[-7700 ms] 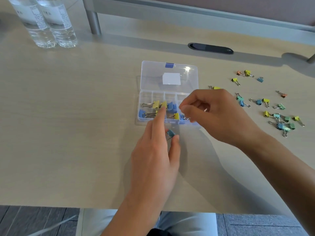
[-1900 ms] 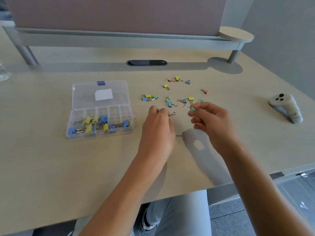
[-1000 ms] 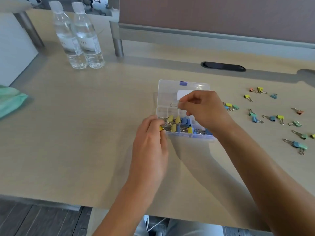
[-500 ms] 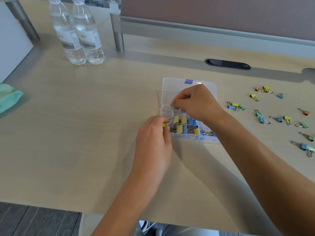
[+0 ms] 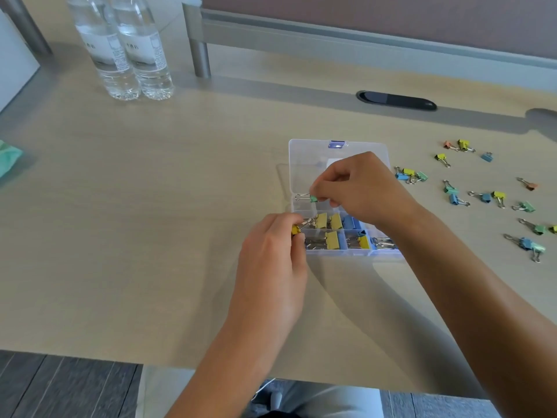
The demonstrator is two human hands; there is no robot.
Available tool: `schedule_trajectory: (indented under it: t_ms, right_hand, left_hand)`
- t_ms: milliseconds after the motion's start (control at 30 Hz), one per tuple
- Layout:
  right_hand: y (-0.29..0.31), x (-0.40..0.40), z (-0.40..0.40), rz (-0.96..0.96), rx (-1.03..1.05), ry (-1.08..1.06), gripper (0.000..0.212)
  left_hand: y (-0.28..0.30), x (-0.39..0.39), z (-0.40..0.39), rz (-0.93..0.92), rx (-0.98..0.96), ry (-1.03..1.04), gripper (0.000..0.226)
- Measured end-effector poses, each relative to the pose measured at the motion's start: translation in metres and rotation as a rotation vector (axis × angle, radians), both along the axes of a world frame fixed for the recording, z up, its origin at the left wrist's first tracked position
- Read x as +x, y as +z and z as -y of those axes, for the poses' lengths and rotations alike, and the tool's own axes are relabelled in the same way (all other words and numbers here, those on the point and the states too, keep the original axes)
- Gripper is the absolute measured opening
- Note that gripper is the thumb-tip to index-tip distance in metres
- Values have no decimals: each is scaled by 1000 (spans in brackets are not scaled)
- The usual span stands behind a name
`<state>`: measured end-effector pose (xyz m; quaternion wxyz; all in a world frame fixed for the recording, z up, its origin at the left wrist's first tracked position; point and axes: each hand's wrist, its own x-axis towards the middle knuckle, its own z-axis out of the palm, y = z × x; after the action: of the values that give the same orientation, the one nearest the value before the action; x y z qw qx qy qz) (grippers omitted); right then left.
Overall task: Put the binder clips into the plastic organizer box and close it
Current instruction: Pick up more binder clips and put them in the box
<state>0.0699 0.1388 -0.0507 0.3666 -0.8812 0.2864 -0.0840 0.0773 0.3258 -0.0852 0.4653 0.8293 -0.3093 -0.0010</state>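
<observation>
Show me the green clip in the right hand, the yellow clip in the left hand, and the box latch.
green clip (image 5: pixel 313 198), head view, coloured body.
yellow clip (image 5: pixel 295 229), head view, visible yellow body.
box latch (image 5: pixel 337 144), head view, blue tab centre.

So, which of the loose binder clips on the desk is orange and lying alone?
The orange binder clip at the right, apart; the other orange one touches a yellow clip.

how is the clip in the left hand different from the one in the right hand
The left hand pinches a yellow clip at the organizer box's near-left corner; the right hand holds a green clip farther back, over the box. The green clip's wire handles show, pointing left; the yellow clip's are hidden. Both are small binder clips.
</observation>
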Motion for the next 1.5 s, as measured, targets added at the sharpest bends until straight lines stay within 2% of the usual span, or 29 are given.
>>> schedule_trajectory:
  t_ms: [367, 800, 1100, 1500]
  right_hand:
    - [-3, 3, -9, -28, -120, 35, 7]
    - [0, 1, -11, -55, -285, 157, 3]
    - [2, 14, -8, -141, -359, 201, 12]
    - [4, 2, -8, -52, -211, 133, 7]
  left_hand:
    - [-8, 7, 1, 60, -36, -83, 29]
    - [-9, 7, 3, 67, -31, -73, 27]
    - [-7, 7, 3, 77, -25, -62, 29]
    - [-12, 10, 1, 92, -62, -9, 27]
